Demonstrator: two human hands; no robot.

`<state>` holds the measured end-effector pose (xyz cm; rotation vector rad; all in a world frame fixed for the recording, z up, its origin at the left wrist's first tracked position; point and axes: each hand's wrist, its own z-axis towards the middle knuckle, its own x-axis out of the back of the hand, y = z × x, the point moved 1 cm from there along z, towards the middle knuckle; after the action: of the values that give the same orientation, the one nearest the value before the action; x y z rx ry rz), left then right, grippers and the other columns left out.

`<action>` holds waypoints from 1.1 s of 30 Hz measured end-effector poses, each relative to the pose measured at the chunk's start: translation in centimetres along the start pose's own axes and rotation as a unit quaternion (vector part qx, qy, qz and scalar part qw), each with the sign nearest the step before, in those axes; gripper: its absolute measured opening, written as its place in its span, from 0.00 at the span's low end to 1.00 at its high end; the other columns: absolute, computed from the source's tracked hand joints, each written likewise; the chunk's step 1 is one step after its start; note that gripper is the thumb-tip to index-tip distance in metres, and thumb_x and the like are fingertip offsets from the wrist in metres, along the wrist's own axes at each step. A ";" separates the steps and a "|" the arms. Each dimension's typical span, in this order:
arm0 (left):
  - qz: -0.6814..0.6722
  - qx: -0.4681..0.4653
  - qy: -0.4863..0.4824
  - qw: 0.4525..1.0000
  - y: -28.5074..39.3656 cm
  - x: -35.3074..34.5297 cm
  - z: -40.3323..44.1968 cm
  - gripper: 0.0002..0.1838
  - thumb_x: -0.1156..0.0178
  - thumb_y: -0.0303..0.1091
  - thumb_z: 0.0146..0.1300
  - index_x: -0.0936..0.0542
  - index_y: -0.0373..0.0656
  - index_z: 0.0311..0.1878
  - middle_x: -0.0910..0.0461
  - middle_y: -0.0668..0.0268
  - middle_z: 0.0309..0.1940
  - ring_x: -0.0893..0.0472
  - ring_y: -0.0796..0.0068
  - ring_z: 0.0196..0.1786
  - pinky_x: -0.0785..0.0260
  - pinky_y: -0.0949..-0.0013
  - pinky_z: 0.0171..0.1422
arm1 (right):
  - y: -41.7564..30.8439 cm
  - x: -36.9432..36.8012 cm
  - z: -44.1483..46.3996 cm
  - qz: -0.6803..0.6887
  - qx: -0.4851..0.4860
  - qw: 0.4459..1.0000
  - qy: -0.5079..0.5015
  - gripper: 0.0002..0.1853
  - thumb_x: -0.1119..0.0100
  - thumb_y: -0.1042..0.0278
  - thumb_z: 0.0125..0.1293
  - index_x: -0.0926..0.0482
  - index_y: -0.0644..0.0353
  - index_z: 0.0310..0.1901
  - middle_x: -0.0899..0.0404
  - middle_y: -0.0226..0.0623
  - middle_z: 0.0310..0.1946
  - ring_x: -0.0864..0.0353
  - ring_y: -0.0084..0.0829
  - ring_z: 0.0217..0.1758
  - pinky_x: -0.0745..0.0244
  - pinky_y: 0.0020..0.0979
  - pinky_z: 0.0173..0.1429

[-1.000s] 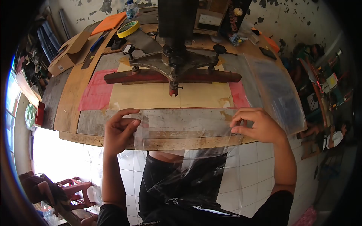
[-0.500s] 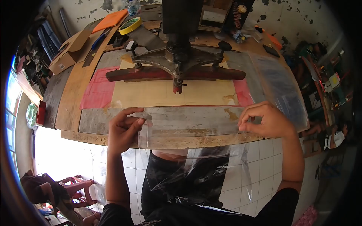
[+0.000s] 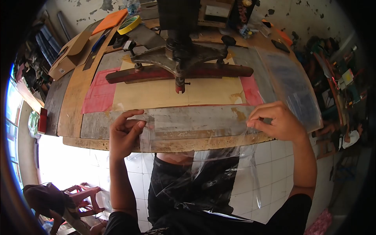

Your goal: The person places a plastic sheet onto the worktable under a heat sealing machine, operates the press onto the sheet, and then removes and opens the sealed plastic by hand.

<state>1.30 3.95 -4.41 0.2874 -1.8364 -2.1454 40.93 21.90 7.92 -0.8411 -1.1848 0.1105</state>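
Note:
A clear plastic sheet (image 3: 196,156) hangs between my two hands over the table's front edge and my lap. My left hand (image 3: 128,133) pinches its left upper corner between thumb and fingers. At the right upper corner, my right hand (image 3: 274,120) grips the same sheet in a pinch. Beyond them a red sealing bar (image 3: 152,76) under a metal press arm (image 3: 178,58) stands above a yellow sheet (image 3: 149,96). Pink strips (image 3: 100,92) lie at both ends of the yellow sheet.
Stacked clear plastic (image 3: 293,90) lies on the table's right side. Yellow tape (image 3: 129,25), an orange folder (image 3: 111,20) and a cardboard box (image 3: 67,58) are at the back left. A person (image 3: 51,199) is beside a red stool (image 3: 84,197) at lower left.
My right hand has moved right and slightly up since a second ago, widening the gap between my hands and stretching the sheet's top edge. My left hand keeps its pinch.

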 end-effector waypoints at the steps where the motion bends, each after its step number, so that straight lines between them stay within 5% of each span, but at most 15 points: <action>1: 0.000 -0.001 -0.002 1.000 -0.1 0.0 0.0 0.17 0.31 0.27 0.76 0.18 0.36 0.65 0.09 0.67 0.33 0.25 0.92 0.29 0.37 0.81 0.31 | -0.1 -0.1 0.0 0.002 -0.002 1.000 0.001 0.08 0.24 0.70 0.67 0.10 0.67 0.38 0.09 0.43 0.34 0.10 0.37 0.35 0.18 0.35 0.43; 12: 0.024 -0.003 0.002 1.000 0.3 -0.3 0.1 0.18 0.32 0.27 0.76 0.19 0.36 0.66 0.07 0.61 0.36 0.24 0.92 0.29 0.35 0.81 0.32 | -0.6 -1.2 -0.3 0.084 -0.182 0.978 0.056 0.05 0.22 0.74 0.65 0.09 0.66 0.36 0.08 0.35 0.34 0.14 0.19 0.37 0.21 0.25 0.43; 16: 0.030 0.007 -0.001 1.000 0.2 0.0 0.1 0.21 0.29 0.31 0.75 0.20 0.37 0.66 0.07 0.63 0.36 0.20 0.88 0.31 0.31 0.79 0.39 | -0.5 -1.5 -0.3 0.116 -0.185 0.973 0.079 0.06 0.21 0.74 0.65 0.10 0.66 0.37 0.08 0.35 0.35 0.14 0.19 0.37 0.21 0.25 0.43; 33: 0.025 0.001 0.003 1.000 0.0 0.2 0.1 0.21 0.30 0.31 0.76 0.21 0.36 0.67 0.07 0.60 0.36 0.15 0.86 0.32 0.26 0.79 0.37 | 0.1 -2.6 -0.6 0.160 -0.162 0.963 0.141 0.06 0.22 0.74 0.66 0.09 0.67 0.39 0.09 0.32 0.34 0.18 0.16 0.36 0.23 0.21 0.41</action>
<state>1.09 3.99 -4.43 0.2449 -1.8243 -2.1069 40.42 20.40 5.80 -1.2915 -0.8006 0.0574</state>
